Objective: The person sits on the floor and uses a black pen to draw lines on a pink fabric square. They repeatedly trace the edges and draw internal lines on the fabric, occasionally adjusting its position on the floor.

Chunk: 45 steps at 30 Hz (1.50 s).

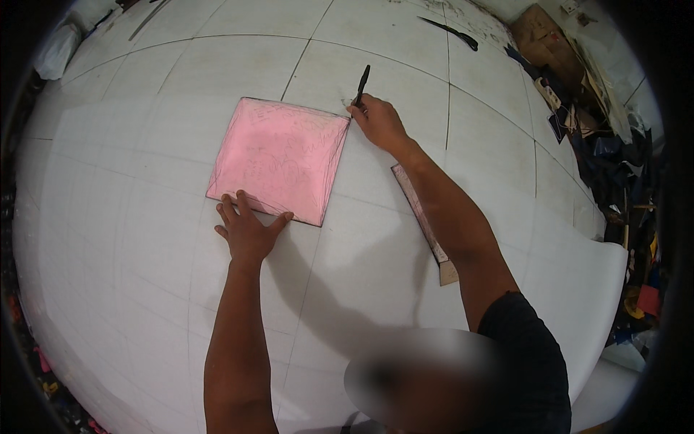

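Observation:
A pink square panel (pixel 283 155) with dark edges and scribbled lines lies on a white, slightly see-through sheet (pixel 144 267). Across its near edge, my left hand (pixel 249 228) rests with fingers and thumb spread, the fingertips pressing on the panel. My right hand (pixel 379 123) pinches a black pen (pixel 363 83) beside the panel's far right corner. The pen's upper end points up and away, and its tip is too small to make out. Under my right forearm lies a narrow pink strip (pixel 419 213) with dark edges, partly hidden by the arm.
At the far right, black-handled scissors (pixel 459 35) lie on the tiled floor (pixel 390 47). A brown cardboard piece (pixel 547 45) and dark scraps (pixel 603 155) crowd the right side. The sheet's right edge (pixel 614 264) curls up. A whitish bag (pixel 59 52) sits at the far left.

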Tool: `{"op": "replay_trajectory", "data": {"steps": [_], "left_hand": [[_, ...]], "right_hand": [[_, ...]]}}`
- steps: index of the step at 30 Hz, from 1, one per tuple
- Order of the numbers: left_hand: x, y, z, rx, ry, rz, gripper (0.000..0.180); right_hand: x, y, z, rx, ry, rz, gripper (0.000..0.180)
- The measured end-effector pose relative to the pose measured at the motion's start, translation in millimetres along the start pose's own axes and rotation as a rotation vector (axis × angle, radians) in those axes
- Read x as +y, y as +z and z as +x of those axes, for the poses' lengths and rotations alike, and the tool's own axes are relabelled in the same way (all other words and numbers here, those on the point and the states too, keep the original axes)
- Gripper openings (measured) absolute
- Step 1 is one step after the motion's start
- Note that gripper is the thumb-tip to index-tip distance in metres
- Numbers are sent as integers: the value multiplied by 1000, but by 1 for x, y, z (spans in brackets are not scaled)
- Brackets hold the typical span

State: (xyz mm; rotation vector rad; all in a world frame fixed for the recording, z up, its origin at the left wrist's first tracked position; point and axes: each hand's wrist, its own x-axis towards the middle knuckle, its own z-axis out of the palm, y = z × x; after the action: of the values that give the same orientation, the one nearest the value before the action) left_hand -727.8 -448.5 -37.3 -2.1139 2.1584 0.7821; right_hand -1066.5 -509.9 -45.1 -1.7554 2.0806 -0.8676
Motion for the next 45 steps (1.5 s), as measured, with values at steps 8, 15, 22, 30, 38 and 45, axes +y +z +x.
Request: {"op": "replay_trajectory", "data": {"steps": [8,15,22,30,38,45], "left_hand": [[-1,0,0,10,11,-11,126],[-2,6,2,42,40,56,123],[-4,2,3,16,2,30,124],[-7,-6,-32,60,9,86,101],[-114,58,-240,124,60,145,85],[-248,36,-364,-351,413,-165,59]], "right_hand": [[-5,6,-7,-8,-5,-152,23],[-23,30,-90,47,-437,-172,16],[-88,30,-204,-90,-291,185,16],[-75,51,-284,54,-58,562,14],[-80,47,-277,-2,-97,502,21],[-94,78,-273,91,-204,240,12]]}}
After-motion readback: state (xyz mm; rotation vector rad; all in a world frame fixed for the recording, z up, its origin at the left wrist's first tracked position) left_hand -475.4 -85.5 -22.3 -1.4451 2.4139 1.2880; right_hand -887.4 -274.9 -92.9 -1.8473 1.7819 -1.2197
